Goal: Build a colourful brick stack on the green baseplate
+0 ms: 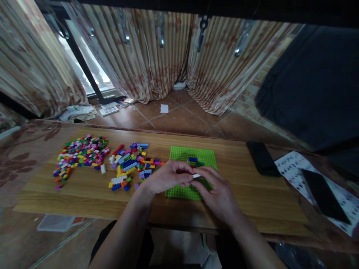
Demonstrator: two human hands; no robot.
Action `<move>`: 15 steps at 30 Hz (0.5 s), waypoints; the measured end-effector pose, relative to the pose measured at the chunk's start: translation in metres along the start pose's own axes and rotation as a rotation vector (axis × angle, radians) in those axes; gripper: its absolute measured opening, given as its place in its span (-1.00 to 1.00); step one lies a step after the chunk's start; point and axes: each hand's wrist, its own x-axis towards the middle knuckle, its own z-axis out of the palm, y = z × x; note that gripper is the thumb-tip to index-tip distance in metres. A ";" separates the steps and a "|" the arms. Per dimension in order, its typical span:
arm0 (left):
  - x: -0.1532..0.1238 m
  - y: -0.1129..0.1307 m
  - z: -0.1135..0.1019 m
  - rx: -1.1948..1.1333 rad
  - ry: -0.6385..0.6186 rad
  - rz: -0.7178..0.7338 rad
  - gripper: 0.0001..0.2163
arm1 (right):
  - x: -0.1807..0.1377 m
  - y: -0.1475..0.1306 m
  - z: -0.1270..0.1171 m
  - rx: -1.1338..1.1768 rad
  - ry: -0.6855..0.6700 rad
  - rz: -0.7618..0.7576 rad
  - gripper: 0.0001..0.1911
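Over a green studded baseplate [179, 192], my left hand [165, 177] and my right hand [215, 190] meet with fingers closed in a pinch. Between their fingertips is a small white toy brick [196, 176], which both hands seem to grip; its far side is covered by fingers. Just beyond the fingers, a blue brick [193, 159] sits on the baseplate, with a dark green piece [200, 164] beside it. My hands hide the middle of the plate and whatever lies under them.
Left of the baseplate lie loose mixed bricks [127, 170], and farther left a denser pile of small bricks [81, 153]. A lone white brick [103, 169] stands between them. On the right are a black case [262, 158], a printed sheet [291, 164] and a dark phone-like slab [325, 196].
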 end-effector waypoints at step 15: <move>0.005 -0.007 -0.024 0.250 0.335 -0.026 -0.81 | -0.008 0.026 -0.013 -0.112 0.029 0.103 -0.85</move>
